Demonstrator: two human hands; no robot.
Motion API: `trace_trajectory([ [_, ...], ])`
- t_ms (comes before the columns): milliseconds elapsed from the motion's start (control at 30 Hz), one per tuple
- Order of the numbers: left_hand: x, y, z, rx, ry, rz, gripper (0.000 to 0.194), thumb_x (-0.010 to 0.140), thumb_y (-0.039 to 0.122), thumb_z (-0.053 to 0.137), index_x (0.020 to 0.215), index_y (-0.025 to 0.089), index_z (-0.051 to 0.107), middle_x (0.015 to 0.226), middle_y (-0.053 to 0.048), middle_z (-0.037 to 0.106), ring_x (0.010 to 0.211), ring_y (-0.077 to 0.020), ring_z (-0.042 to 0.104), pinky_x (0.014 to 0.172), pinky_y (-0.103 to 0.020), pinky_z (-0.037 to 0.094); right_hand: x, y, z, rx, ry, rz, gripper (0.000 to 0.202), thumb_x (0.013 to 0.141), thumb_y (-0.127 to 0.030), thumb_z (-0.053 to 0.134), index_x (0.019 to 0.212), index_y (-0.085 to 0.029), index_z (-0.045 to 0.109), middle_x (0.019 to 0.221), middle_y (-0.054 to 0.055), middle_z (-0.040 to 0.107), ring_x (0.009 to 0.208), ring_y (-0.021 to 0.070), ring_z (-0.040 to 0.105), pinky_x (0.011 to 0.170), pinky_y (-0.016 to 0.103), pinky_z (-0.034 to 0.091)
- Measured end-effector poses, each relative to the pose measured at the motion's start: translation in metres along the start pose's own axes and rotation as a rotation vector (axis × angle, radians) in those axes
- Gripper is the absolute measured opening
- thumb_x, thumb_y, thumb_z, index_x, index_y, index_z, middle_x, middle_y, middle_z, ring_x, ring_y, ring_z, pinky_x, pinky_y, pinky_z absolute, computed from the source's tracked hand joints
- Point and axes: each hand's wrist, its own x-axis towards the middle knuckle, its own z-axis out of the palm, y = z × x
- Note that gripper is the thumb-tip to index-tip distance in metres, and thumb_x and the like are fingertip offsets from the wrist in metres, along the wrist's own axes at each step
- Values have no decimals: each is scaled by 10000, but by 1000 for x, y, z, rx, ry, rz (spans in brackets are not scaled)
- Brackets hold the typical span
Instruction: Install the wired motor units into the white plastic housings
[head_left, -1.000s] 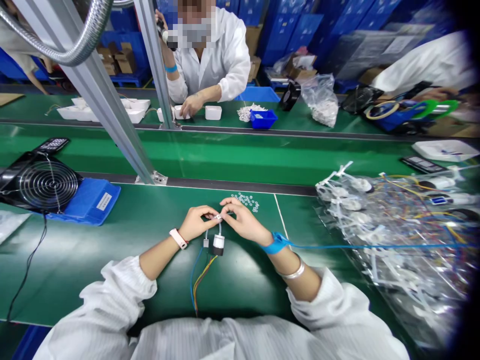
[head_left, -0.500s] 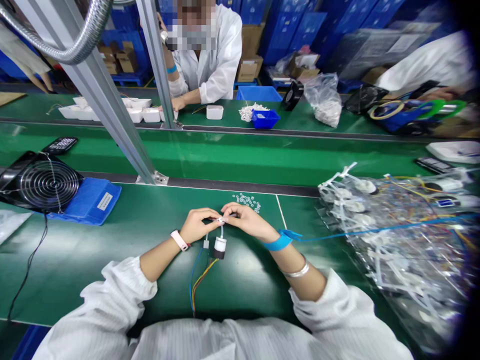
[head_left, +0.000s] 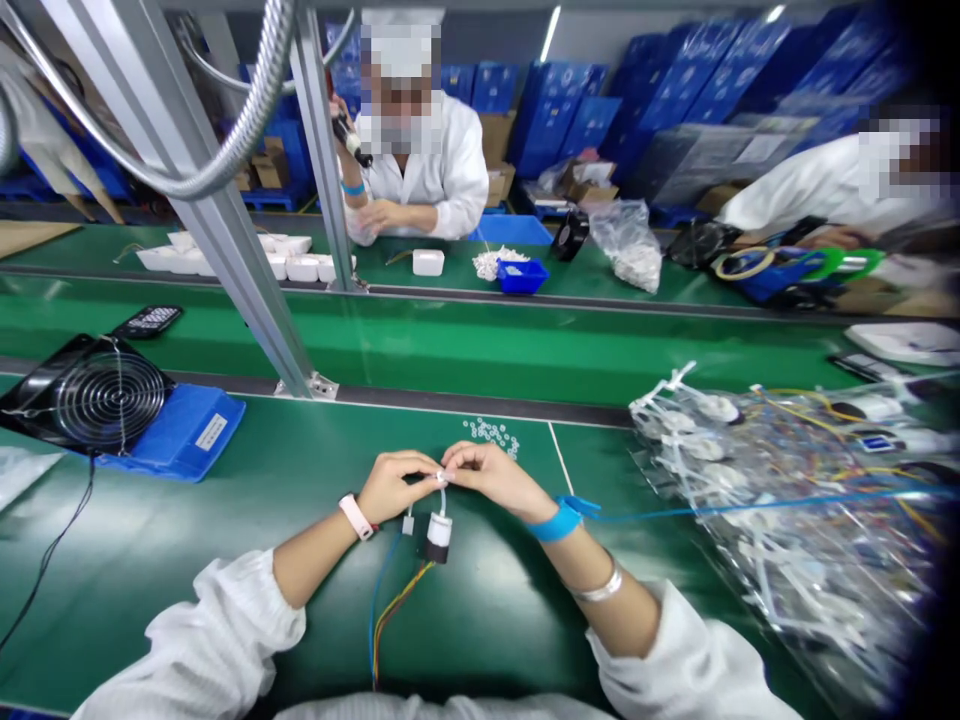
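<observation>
My left hand [head_left: 396,486] and my right hand [head_left: 491,478] meet over the green bench, fingertips pinched together on a small white tube fitting [head_left: 441,478]. Fingers cover most of that fitting. From it a short clear tube [head_left: 442,502] runs down to a small white and black motor pump [head_left: 439,538], which has yellow, red and dark wires trailing toward me. Left of the pump hangs a little grey-white block [head_left: 408,525] with a blue wire. Just beyond my right fingers lie several small white rings [head_left: 491,434], loose on the bench.
A heap of bagged tubing and wired pumps [head_left: 780,510] covers the right side. At left stand a black fan [head_left: 112,395] and a blue pouch [head_left: 199,435]. A metal post [head_left: 247,270] rises ahead. A blue cord [head_left: 712,510] stretches rightward from my right wristband. Co-workers sit across.
The view has tilted up, so everything appears lower. My hands keep their pinch on the fitting. The co-worker opposite has drawn a hand back from the white trays toward the body.
</observation>
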Motion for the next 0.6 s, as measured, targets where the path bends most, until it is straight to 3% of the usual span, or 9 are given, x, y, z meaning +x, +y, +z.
trace_trajectory([
  [200, 2, 1, 7, 11, 41, -64, 79, 742, 235, 672, 738, 174, 722, 748, -48, 718, 684, -143, 655, 661, -223, 496, -2, -1, -2, -121, 27, -72, 296, 700, -435, 661, 627, -149, 666, 776, 54, 602, 759, 156, 543, 737, 292, 399],
  [367, 2, -16, 17, -8, 73, -50, 59, 659, 219, 722, 690, 169, 732, 662, -50, 710, 604, -139, 648, 577, -183, 479, 3, 16, -2, -18, 17, -85, 291, 682, -430, 680, 610, -148, 674, 727, 53, 613, 711, 157, 552, 691, 287, 406],
  [600, -3, -36, 7, 66, -77, -59, 147, 725, 303, 658, 767, 183, 732, 735, -59, 716, 605, -132, 657, 562, -158, 504, 6, 24, 4, 74, 99, -67, 220, 615, -357, 738, 584, -143, 693, 660, 23, 601, 638, 120, 540, 631, 237, 403],
])
